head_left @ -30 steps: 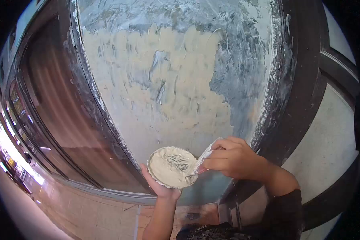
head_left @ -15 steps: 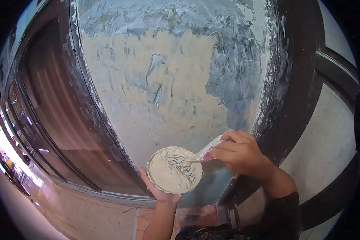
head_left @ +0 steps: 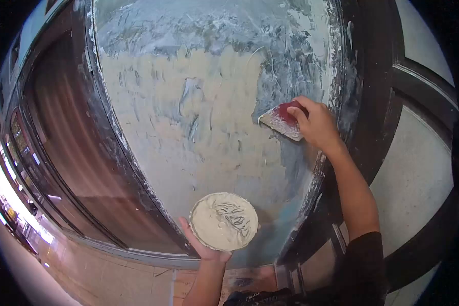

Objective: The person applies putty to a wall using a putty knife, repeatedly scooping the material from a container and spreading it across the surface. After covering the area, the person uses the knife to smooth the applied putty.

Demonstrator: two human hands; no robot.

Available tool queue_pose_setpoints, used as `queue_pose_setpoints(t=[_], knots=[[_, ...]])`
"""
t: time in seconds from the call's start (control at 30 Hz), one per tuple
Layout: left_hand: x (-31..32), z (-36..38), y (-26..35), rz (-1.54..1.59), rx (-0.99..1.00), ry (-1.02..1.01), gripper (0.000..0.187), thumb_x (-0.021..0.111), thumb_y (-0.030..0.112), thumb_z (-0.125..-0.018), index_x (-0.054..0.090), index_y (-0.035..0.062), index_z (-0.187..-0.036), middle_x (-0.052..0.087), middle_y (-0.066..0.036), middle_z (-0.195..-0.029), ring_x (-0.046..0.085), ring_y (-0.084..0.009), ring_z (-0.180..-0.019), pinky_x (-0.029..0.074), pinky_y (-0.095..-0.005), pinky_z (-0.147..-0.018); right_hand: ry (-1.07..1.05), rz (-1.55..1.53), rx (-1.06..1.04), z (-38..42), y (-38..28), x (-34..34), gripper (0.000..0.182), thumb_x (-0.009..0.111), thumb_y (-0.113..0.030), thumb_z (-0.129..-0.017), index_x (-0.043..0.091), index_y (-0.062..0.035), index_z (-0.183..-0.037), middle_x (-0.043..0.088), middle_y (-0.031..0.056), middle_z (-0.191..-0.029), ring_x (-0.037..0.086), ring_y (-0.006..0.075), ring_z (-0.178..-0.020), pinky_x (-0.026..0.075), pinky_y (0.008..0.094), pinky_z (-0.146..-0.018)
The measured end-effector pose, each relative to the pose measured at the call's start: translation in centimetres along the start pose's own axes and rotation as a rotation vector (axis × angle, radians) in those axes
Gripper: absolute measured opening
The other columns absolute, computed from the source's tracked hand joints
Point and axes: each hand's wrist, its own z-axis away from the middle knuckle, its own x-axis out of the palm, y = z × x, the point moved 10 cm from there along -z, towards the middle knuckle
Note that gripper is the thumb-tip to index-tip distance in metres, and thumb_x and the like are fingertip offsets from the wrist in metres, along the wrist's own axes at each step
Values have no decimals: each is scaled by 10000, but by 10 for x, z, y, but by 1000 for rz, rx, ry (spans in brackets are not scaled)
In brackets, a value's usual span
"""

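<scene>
My left hand (head_left: 207, 249) supports a round bowl of cream putty (head_left: 209, 224) from below and from its left side. Dark streaks mark the putty's surface on the right, and its rim is crusted. In my right hand (head_left: 319, 122) is a red putty scraper (head_left: 286, 116), its wide blade smeared with putty. The blade lies at the wall panel (head_left: 188, 148), by the ragged edge between the cream coat and the bare blue-grey patch. Whether the blade's whole edge touches is hard to tell.
Dark frames border the panel, with a brown glazed door (head_left: 81, 148) on the left and a pale-panelled dark door (head_left: 413, 148) on the right. Below lies a tiled floor (head_left: 112, 273). Bright light enters at the far left.
My right hand has lifted the scraper from the bowl up to the right side of the panel. The bowl stays nearly in place in my left hand. The view has shifted slightly.
</scene>
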Motion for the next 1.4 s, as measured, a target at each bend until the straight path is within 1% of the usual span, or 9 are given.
queue_pose_setpoints(t=[0.1, 0.3, 0.5, 0.7, 0.87, 1.03, 1.17, 1.27, 1.4], knots=[[2, 2, -1, -3, -5, 25, 1001, 262, 856, -896, 382, 88, -1527, 482, -189, -1484, 540, -454, -1265, 477, -726, -958, -7, 45, 33, -13, 16, 5, 256, 654, -278, -963, 700, -70, -1106, 732, 189, -950, 681, 421, -907, 523, 467, -757], [-1, 1, 1, -20, -5, 6, 1008, 264, 861, -891, 376, 92, -1533, 476, -186, -1493, 538, -458, -1265, 470, -737, -961, -21, -164, 37, -17, 32, 3, 236, 670, -244, -957, 685, -45, -1082, 720, 200, -913, 675, 416, -843, 517, 425, -735], [-3, 0, -1, -29, 0, 0, 1020, 259, 869, -885, 374, 89, -1533, 475, -194, -1494, 540, -466, -1259, 470, -755, -944, -30, -77, -35, -20, 16, 15, 217, 659, -237, -960, 667, -45, -1062, 709, 205, -926, 663, 441, -864, 508, 453, -727], [-5, -1, -4, -2, -18, -1, 1021, 271, 869, -885, 388, 81, -1523, 485, -193, -1484, 548, -458, -1252, 472, -730, -967, 9, -176, -40, -31, 15, 1, 211, 650, -237, -963, 671, -47, -1054, 706, 201, -927, 656, 433, -879, 507, 447, -748], [-8, 0, -2, 27, -1, 21, 1017, 272, 867, -887, 388, 82, -1524, 484, -189, -1485, 538, -452, -1267, 470, -731, -968, -75, 37, -52, -22, 1, 18, 212, 649, -281, -965, 673, -89, -1052, 721, 163, -935, 667, 422, -889, 506, 480, -740], [-15, -3, -1, 41, 15, 64, 1013, 267, 864, -890, 388, 83, -1522, 479, -193, -1487, 534, -461, -1269, 470, -747, -951, 19, 4, -48, -44, 0, -3, 217, 649, -272, -962, 678, -83, -1063, 722, 166, -917, 672, 412, -872, 514, 471, -740], [-5, -1, 1, 24, 4, -6, 1017, 266, 865, -887, 378, 83, -1528, 475, -200, -1487, 538, -472, -1260, 470, -760, -938, -77, -85, -52, -34, -3, 8, 219, 651, -272, -960, 680, -82, -1067, 724, 164, -921, 672, 415, -882, 512, 475, -743], [-11, 0, 1, 39, 6, 18, 1020, 268, 868, -882, 373, 85, -1528, 476, -205, -1483, 544, -478, -1249, 469, -768, -932, -80, 101, -53, -26, -9, 23, 210, 652, -281, -960, 682, -96, -1053, 724, 160, -934, 667, 410, -898, 500, 489, -742], [-6, 0, 2, 74, 4, -50, 1023, 265, 870, -881, 380, 81, -1522, 479, -210, -1477, 550, -483, -1238, 474, -767, -926, -10, -39, -24, -48, -8, 1, 189, 645, -247, -961, 684, -94, -1064, 719, 165, -926, 670, 413, -883, 507, 463, -735]])
